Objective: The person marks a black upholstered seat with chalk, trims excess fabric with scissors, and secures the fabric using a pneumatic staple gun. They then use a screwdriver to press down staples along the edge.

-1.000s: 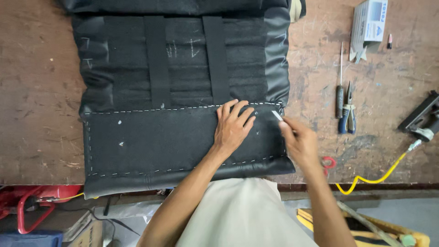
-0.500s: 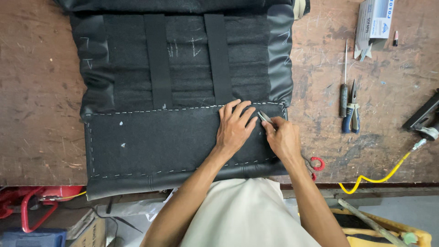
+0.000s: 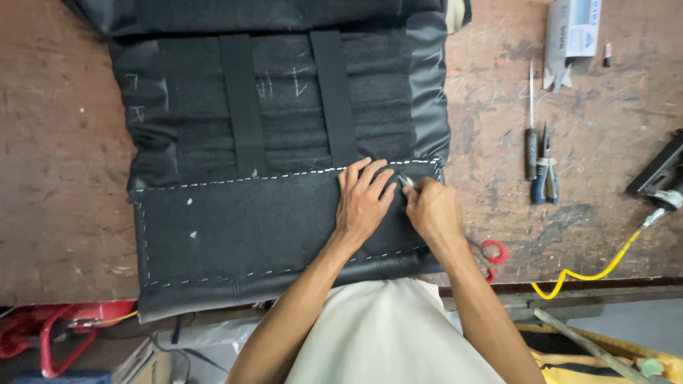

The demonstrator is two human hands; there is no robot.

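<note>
A black upholstered seat cushion (image 3: 277, 142) lies underside up on the worn wooden workbench (image 3: 57, 178), with a black fabric panel (image 3: 242, 227) fixed along its near half by a row of pale staples or stitches. My left hand (image 3: 364, 199) rests flat on that panel near its upper right corner, fingers spread. My right hand (image 3: 432, 211) sits just to its right, closed on a small metal tool (image 3: 405, 180) whose tip meets the panel's top edge beside my left fingertips.
A screwdriver (image 3: 531, 139) and blue-handled pliers (image 3: 546, 171) lie to the right. Red-handled scissors (image 3: 489, 253) sit by my right wrist. A yellow hose (image 3: 605, 270) leads to a black tool (image 3: 662, 178) at the right edge. A box (image 3: 571, 32) stands at the top right.
My right hand has moved left from the cushion's right edge with the small tool, coming up against my left fingertips. My left hand stays pressed on the panel.
</note>
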